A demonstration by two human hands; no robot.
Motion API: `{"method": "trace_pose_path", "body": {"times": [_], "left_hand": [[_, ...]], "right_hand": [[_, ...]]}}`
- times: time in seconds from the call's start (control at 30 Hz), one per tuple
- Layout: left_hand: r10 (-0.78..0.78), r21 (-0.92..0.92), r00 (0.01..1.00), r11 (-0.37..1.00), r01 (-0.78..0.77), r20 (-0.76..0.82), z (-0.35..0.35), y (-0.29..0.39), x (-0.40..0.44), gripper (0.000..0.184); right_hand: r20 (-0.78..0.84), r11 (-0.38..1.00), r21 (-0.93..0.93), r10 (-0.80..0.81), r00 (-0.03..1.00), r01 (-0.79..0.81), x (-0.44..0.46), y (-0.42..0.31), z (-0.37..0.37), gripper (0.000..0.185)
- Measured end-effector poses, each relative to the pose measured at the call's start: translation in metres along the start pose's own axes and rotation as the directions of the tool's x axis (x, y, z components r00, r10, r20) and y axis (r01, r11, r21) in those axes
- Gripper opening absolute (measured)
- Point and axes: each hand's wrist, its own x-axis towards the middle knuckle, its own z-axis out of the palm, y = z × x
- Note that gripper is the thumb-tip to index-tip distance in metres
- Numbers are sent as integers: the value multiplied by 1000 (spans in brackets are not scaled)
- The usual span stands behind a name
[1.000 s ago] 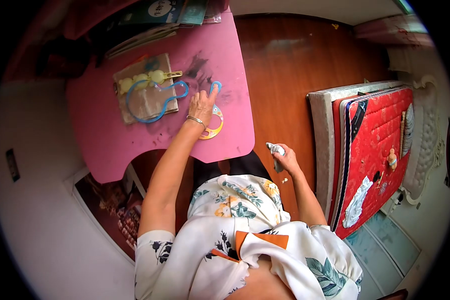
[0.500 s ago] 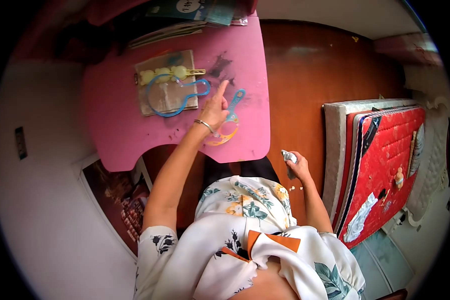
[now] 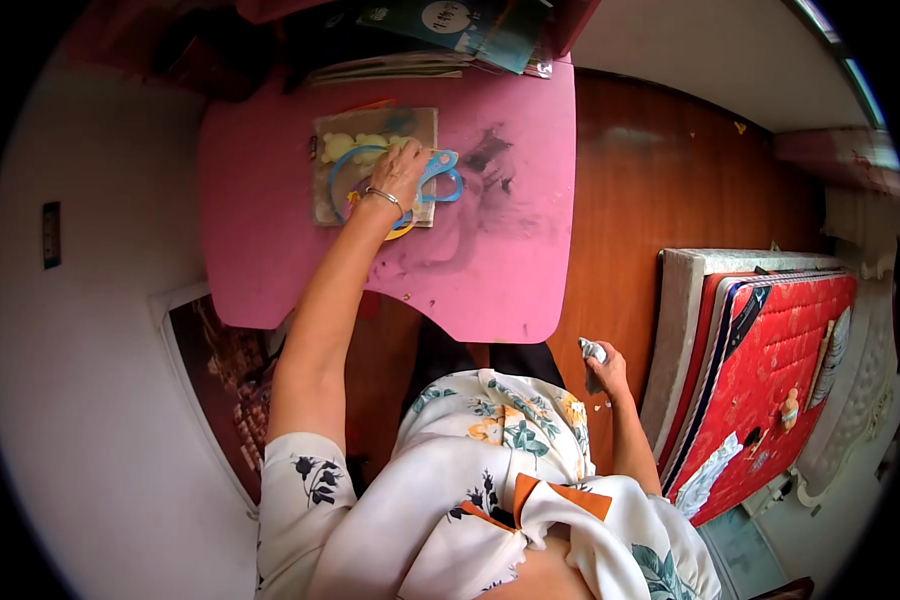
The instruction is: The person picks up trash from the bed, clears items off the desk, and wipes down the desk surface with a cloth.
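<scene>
On the pink desk, far from my belly, my left hand is palm down over a toy with a blue handle. My fingers bend down on it, but I can't tell if they grip it or just rest. The toy's long line runs on a slant. Its blue handle points away from me and to the right, and its round yellow end points back toward me and to the left, partly hidden by my hand and wrist. It lies across a blue loop with its own handle pointing right. Under them is a flat tan board, and a pale yellow lumpy thing lies across its far part, side to side. A bracelet goes round my left wrist. Dark smudges mark the desk right of the board, and books are at the far edge. My right hand is low, past the desk's near right corner, closed on a crumpled gray-white cloth. The cloth pokes out on its left side, above the brown floor.
</scene>
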Motion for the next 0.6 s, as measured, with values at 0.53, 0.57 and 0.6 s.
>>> {"method": "trace_pose_path", "body": {"times": [0.53, 0.57, 0.6], "left_hand": [[31, 104, 981, 993, -52, 194, -1, -10, 7, 29], [-15, -7, 966, 1000, 17, 257, -1, -16, 4, 30], [-14, -6, 966, 1000, 17, 259, -4, -20, 1, 30]], "right_hand": [[11, 1000, -1, 1, 1000, -1, -2, 10, 8, 37], [13, 1000, 2, 3, 1000, -3, -1, 12, 9, 37], [7, 1000, -6, 14, 1000, -14, 0, 16, 10, 36]]}}
